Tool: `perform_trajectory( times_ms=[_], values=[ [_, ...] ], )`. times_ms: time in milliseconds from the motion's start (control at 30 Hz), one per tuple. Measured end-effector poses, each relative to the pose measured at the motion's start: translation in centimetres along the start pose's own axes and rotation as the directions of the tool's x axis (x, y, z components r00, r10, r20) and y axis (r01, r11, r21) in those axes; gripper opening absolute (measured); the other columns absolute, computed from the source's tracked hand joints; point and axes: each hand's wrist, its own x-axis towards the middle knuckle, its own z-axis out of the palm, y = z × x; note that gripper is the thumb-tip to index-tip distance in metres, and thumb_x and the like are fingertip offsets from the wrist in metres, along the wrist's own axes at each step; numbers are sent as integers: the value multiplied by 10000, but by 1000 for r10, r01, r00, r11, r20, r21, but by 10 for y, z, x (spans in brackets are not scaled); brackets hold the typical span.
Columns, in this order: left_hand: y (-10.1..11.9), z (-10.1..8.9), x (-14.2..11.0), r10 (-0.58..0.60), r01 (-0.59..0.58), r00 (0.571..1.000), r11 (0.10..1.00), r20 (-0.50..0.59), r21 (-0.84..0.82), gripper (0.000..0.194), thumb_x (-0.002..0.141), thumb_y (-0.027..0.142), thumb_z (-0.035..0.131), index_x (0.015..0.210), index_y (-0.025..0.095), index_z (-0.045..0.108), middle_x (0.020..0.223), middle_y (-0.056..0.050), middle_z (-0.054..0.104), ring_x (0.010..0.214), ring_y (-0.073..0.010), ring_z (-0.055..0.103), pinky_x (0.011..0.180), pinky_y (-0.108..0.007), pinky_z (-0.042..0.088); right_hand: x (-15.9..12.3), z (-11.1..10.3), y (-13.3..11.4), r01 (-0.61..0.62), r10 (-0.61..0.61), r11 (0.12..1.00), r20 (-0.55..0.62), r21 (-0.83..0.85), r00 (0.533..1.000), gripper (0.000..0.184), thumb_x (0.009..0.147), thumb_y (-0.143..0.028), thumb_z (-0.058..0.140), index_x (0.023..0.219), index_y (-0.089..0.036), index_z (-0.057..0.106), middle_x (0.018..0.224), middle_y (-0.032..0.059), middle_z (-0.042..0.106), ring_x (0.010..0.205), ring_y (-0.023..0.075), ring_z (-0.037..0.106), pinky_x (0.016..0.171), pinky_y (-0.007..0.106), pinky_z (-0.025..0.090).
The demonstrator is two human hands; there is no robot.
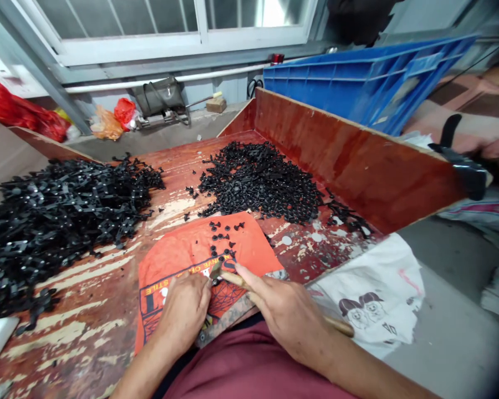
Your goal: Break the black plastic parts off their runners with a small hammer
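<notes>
My right hand [289,313] grips a small hammer [233,279] by its wooden handle, index finger laid along the shaft. The hammer head rests at a small black part on the orange cloth [191,249]. My left hand [183,310] lies closed beside the hammer head, fingertips pinching that small black part. A few loose black pieces [222,238] are scattered on the cloth just beyond the hands. A metal block edge shows under the cloth near my lap.
A big heap of black strip parts [54,216] lies at left. A pile of small black caps [261,183] sits at centre back. The red wooden tray wall [357,160] bounds the right side. A blue crate [357,83] stands behind, and a white printed bag [370,293] hangs at right.
</notes>
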Motion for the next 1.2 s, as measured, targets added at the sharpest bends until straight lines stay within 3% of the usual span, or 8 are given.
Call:
perform_trajectory(
  times_ms=[133,233,300,400,500,667,900,1200],
  values=[
    [0,-5,1,-21,22,1000,998,19,-52,432,985,321,264,727,190,585,777,-106,671,755,-245,598,742,-355,383,3,-1,1,-51,48,997,42,64,998,526,999,-211,415,1518,-284,366,972,56,760,816,232,713,733,331,528],
    [-3,-15,1,-61,78,996,951,65,-298,435,977,410,299,744,190,593,771,-81,664,754,-236,594,739,-346,403,7,-8,4,-78,71,960,33,269,997,512,1007,-215,399,1498,-359,384,1200,25,715,891,191,708,783,294,515],
    [-3,-22,0,-111,130,991,819,68,-559,371,949,457,381,828,191,609,845,-60,668,829,-226,601,770,-329,430,10,-14,9,-108,128,907,-24,407,991,497,1004,-219,400,1469,-393,420,1269,-9,676,890,160,688,799,268,497],
    [1,-29,-1,-136,171,984,510,117,-843,244,849,411,593,970,199,603,962,-38,653,928,-200,592,798,-288,455,11,-17,19,-194,263,830,-60,523,963,394,969,-234,453,1344,-293,560,972,-18,708,737,146,613,673,239,461],
    [6,-27,1,-126,215,975,281,186,-935,287,728,301,744,920,197,560,854,8,607,763,-124,567,663,-214,438,6,-12,26,-265,320,784,0,561,947,262,945,-237,479,1148,-228,645,684,-53,542,622,131,486,574,228,383],
    [9,-16,8,-301,297,915,53,268,-953,402,676,327,795,904,223,480,644,103,473,447,-34,286,415,-169,166,-3,-1,24,-256,282,777,46,575,958,211,939,-213,468,1051,-227,646,675,-60,445,611,119,402,555,230,317],
    [12,-19,6,-275,395,891,80,361,-915,475,634,387,850,981,146,633,833,0,628,524,-28,354,439,-165,207,3,-5,19,-273,278,760,85,590,957,375,929,-207,463,1269,-261,612,660,-60,420,603,122,392,555,228,305],
    [15,-16,7,-275,359,908,122,316,-925,393,620,357,861,810,154,582,686,46,543,516,-32,362,436,-141,249,6,1,23,-274,279,779,80,565,957,343,917,-213,474,1210,-258,647,677,-50,474,628,130,435,568,230,310]
  ],
)
